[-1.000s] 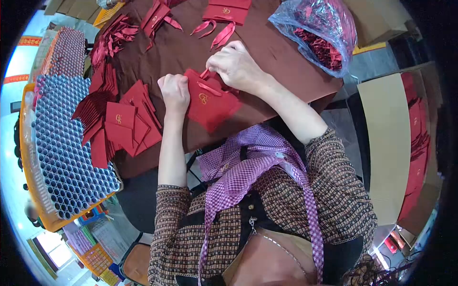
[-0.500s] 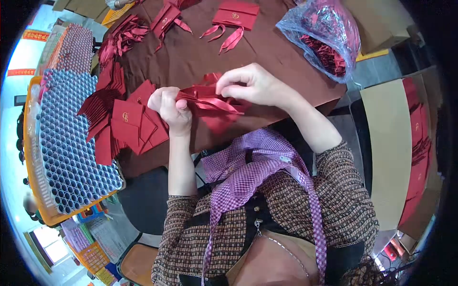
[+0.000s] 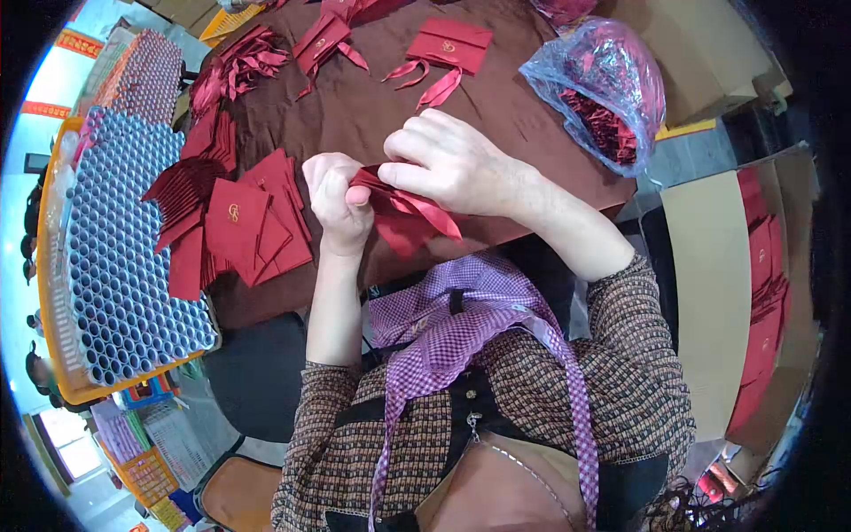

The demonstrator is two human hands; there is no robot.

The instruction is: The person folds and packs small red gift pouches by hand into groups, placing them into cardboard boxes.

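Note:
Between my two hands is a small red paper gift bag with a satin ribbon trailing to the right. My left hand is closed on the bag's left end, its thumb along the top edge. Fingers curled, my right hand pinches the upper edge near the middle; its fingertips are partly hidden. Left of my hands lie several flat red bags with gold lettering, beside a fanned stack. Farther back on the table rests a red bag with ribbon handles.
A brown cloth covers the table. An orange crate of upright tubes stands at its left edge. A clear plastic bag of red pieces sits back right. On the right is an open cardboard box holding red bags.
My right hand has moved left and closed over the bag's upper edge, nearer my left hand. The bag's opening, wider before, is now pressed together. The camera view has shifted slightly.

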